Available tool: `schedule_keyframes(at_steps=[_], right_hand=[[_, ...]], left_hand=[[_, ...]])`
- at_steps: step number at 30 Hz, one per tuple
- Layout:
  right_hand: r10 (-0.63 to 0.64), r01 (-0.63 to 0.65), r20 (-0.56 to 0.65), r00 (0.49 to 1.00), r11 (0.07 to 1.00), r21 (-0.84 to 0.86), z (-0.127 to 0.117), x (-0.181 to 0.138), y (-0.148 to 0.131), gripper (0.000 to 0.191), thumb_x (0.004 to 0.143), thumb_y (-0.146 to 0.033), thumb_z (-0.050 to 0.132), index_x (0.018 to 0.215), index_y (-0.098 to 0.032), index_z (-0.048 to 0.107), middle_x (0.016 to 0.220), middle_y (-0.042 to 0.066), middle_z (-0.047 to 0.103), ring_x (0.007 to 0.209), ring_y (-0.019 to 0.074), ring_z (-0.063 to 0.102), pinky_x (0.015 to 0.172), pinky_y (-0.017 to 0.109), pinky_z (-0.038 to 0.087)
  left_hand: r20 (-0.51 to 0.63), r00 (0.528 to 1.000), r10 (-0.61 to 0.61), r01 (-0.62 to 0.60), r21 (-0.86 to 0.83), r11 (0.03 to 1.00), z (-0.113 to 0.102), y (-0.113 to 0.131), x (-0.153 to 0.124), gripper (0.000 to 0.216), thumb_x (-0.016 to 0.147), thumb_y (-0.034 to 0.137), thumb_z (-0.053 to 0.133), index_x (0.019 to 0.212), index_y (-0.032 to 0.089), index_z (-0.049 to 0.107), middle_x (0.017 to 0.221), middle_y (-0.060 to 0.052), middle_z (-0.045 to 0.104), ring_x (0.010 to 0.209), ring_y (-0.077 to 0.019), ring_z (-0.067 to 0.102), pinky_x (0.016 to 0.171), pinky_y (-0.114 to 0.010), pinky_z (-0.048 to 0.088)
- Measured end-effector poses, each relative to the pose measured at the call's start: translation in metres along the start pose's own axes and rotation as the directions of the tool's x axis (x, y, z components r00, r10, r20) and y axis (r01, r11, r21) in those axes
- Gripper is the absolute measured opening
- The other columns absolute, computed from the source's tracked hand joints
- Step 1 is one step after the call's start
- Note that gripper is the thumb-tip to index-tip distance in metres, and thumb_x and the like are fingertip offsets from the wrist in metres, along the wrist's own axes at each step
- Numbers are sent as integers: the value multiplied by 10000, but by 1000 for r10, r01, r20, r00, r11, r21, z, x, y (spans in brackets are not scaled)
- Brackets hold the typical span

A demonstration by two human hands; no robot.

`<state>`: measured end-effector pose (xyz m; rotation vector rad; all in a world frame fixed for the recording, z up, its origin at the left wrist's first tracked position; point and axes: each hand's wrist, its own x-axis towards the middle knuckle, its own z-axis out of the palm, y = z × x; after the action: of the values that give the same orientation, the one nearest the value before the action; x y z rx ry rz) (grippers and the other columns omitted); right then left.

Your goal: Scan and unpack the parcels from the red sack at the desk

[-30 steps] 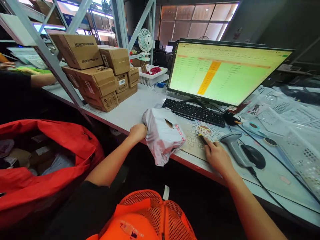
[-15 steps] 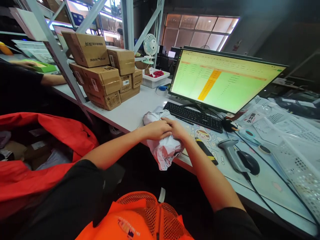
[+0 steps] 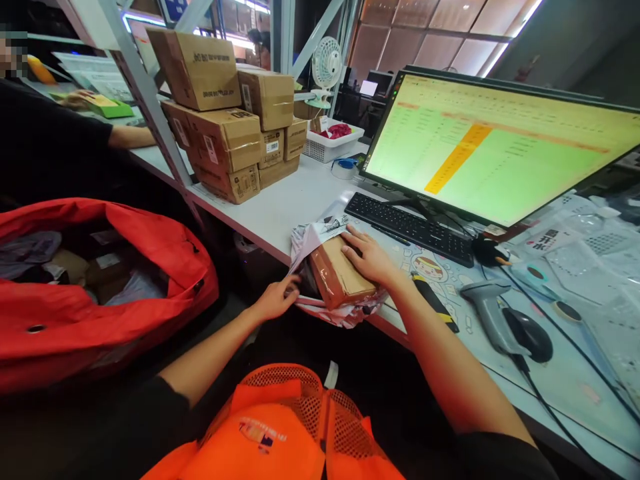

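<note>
From where I stand, the brown box lies on the near side of the keyboard, below its left end, half out of an opened white bag at the bench's front edge. Its long axis runs slantwise from the keyboard side toward the person. The right hand is nearer: it rests on the box, directly above it, fingers laid flat and slightly spread. The left hand, farther from the keyboard, is at the bag's edge, with the box just beyond its fingers to the right; they're curled and blurred, so I can't tell whether they pinch the plastic.
</note>
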<state>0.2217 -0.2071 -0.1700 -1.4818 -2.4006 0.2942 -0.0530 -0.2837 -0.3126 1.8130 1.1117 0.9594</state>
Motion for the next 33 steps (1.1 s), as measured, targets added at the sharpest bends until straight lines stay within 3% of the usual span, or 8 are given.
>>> schedule_keyframes(at_steps=[4, 7, 12, 15, 20, 23, 27, 33], right_hand=[[-1, -1, -122, 992, 1000, -14, 7, -39, -45, 591, 997, -419, 529, 1547, -203, 518, 1669, 121, 374, 1483, 379, 409, 1213, 621, 346], [-68, 69, -291, 954, 998, -8, 18, -94, -90, 566, 982, -403, 568, 1525, -251, 531, 1670, 97, 375, 1473, 397, 407, 1179, 666, 370], [33, 64, -498, 867, 982, 176, 1, -171, -120, 224, 974, -261, 616, 1147, -351, 726, 1180, 50, 744, 1044, 274, 716, 909, 445, 603], [157, 41, -616, 772, 955, 294, 7, -175, -112, 222, 958, -294, 659, 1169, -332, 713, 1187, 60, 730, 1110, 271, 697, 956, 430, 585], [187, -81, -84, 979, 727, 682, 117, -148, -92, 616, 963, -575, 580, 1452, -201, 609, 1446, 139, 633, 1318, 287, 604, 1143, 475, 458], [363, -309, 111, 925, 549, 776, 191, -146, -76, 609, 926, -688, 508, 1077, -167, 784, 1119, 121, 773, 1074, 275, 709, 989, 415, 542], [592, -435, 58, 804, 519, 736, 239, -163, -61, 661, 895, -744, 449, 596, -187, 644, 657, 79, 677, 690, 227, 646, 729, 363, 541], [814, -567, -78, 576, 466, 679, 182, -260, -45, 712, 868, -816, 432, 622, -187, 657, 652, 106, 669, 659, 243, 621, 662, 362, 515]], left_hand=[[-65, 975, -215, 135, -597, 791, 22, 27, 19, 804, 935, 798, 399, 1565, 307, 310, 1367, -150, 628, 1004, -253, 717, 837, -448, 611], [-6, 985, -170, 121, -677, 726, 12, 51, 14, 1054, 833, 799, 621, 1640, 333, 128, 1508, -174, 550, 1189, -329, 676, 965, -497, 583], [5, 997, 80, -79, -90, 993, -56, 83, -8, 1269, 710, 606, 863, 1681, 304, 102, 1679, -162, 325, 1500, -418, 391, 1211, -553, 390], [159, 979, 126, -178, 377, 909, -71, 100, -28, 1125, 727, 540, 865, 1655, 356, 256, 1631, -152, 399, 1474, -467, 388, 1214, -665, 308], [581, 803, -131, -220, 493, 841, -27, 78, -62, 1080, 739, 393, 821, 1655, 379, 250, 1717, -113, 277, 1518, -450, 337, 1210, -687, 287], [549, 740, -388, 11, 568, 823, 0, 47, -79, 1242, 679, 419, 836, 1690, 268, 130, 1755, -140, 149, 1589, -419, 215, 1246, -578, 305], [493, 760, -424, 56, 600, 798, 4, 28, -99, 1142, 741, 492, 774, 1687, 274, 173, 1727, -116, 267, 1567, -407, 288, 1244, -571, 314], [290, 935, -202, 92, 352, 931, -60, 29, -106, 1040, 728, 616, 745, 1640, 377, 307, 1609, -51, 492, 1414, -376, 537, 1150, -511, 494]])
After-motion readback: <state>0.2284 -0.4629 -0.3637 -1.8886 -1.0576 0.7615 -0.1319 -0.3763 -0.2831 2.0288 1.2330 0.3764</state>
